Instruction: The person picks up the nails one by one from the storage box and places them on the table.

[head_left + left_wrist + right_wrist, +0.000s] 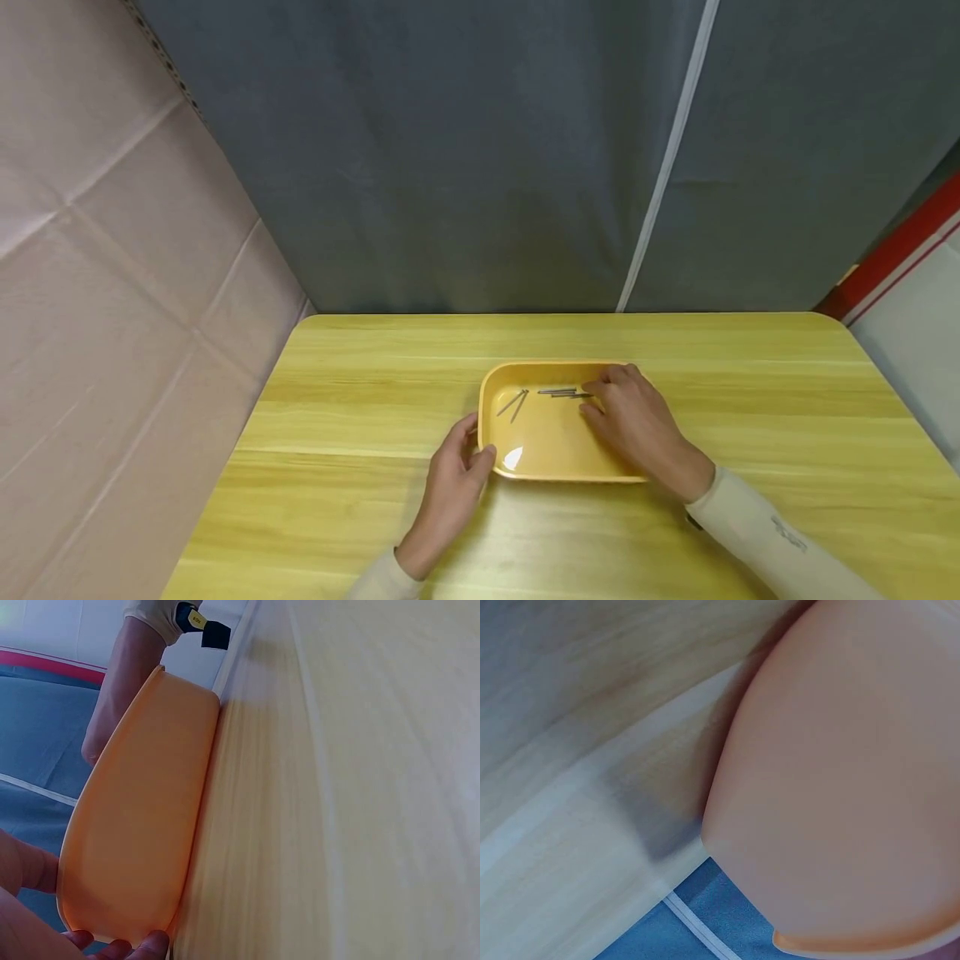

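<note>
A yellow plastic tray [555, 454] sits on the wooden table. Inside it are thin metal nails: a pair [513, 406] lies at the left, tips meeting, and several nails [557, 392] lie side by side near the far wall. My left hand [452, 475] grips the tray's left end, thumb at the near corner; the left wrist view shows its fingers at the orange-looking tray wall [142, 817]. My right hand [633, 417] reaches into the tray's right side, index finger and thumb around the nails' right ends. I cannot tell whether it pinches one.
The light wooden table [337, 433] spreads around the tray. Behind its far edge hangs a dark grey curtain [465, 167] with a white strip. A pale draped sheet [135, 333] stands at the left, and a red-edged white panel [918, 317] at the right.
</note>
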